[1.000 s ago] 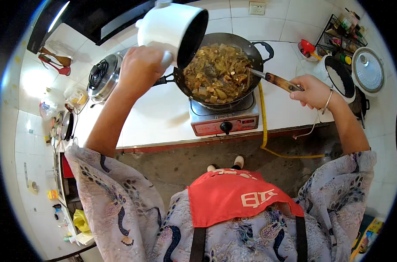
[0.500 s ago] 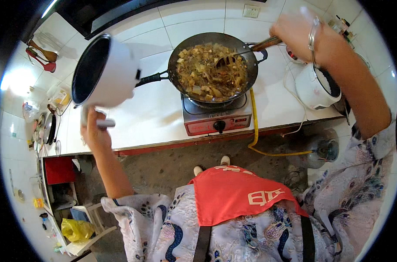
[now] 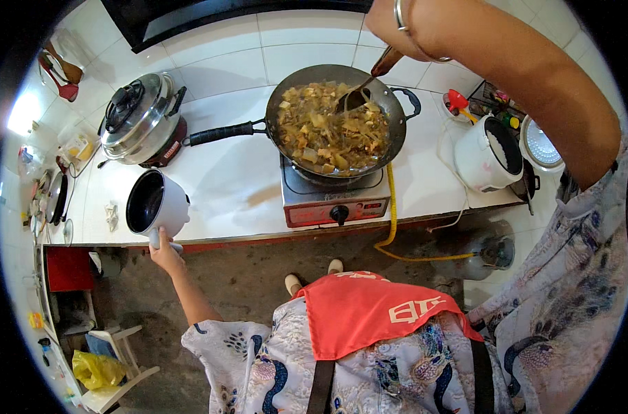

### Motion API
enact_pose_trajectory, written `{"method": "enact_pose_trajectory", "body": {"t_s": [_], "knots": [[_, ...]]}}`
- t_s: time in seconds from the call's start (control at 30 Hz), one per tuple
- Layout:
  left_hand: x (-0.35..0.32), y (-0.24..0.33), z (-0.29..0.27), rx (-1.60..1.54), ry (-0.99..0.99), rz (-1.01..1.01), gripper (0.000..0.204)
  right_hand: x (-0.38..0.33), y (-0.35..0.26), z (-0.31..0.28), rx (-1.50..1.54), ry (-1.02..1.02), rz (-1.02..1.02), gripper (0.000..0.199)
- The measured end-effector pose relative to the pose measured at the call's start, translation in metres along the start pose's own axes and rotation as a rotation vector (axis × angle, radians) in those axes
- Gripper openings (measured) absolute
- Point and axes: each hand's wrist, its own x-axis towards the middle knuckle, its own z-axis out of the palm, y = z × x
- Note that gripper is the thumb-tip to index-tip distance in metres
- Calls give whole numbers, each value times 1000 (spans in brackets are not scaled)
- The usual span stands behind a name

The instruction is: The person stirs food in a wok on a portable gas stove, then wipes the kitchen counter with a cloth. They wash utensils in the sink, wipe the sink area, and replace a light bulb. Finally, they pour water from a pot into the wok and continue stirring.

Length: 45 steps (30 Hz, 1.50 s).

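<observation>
My left hand [image 3: 167,257] is closed round the handle of a small white pot [image 3: 170,207] with a dark inside. The pot is tilted, its mouth facing left, by the counter's front edge. At the top my right hand [image 3: 391,26] grips a brown-handled metal spatula [image 3: 356,96]. Its dark head rests among the food at the far right side of the wok [image 3: 397,131]. Pale cubes and brownish strips of food [image 3: 331,131] fill the wok, with liquid around them. The wok sits on a portable gas stove [image 3: 336,200], its black handle [image 3: 224,132] pointing left.
A lidded steel pot [image 3: 138,121] stands on a red-and-black base at the back left. On the right are a white rice cooker [image 3: 483,155] and a steel lid [image 3: 540,145]. The stove's yellow hose [image 3: 393,228] drops over the counter edge. A white chair [image 3: 131,359] stands lower left.
The white pot has come down and away from the wok, uncovering the lidded steel pot. My right hand has shifted left, the spatula staying in the wok. More liquid shows in the food.
</observation>
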Motion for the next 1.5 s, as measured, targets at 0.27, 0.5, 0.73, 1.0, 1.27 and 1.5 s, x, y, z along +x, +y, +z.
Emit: {"method": "enact_pose_trajectory", "body": {"t_s": [0.27,0.5,0.73,1.0,1.27,1.5], "knots": [[12,-65,-18,68,102,-31,26,49,42,80,505,211,188,22],[12,-77,-9,189,53,-49,29,104,55,186,1066,-65,82,24],[21,-91,-15,329,-26,-94,34,160,40,199,1246,56,-159,38],[10,-90,-66,434,123,-22,51,61,-25,111,533,477,-433,53],[-7,53,39,280,-47,329,38,-50,-24,150,587,377,-251,38],[-15,120,176,543,-552,954,39,-31,-19,189,880,450,20,36]]}}
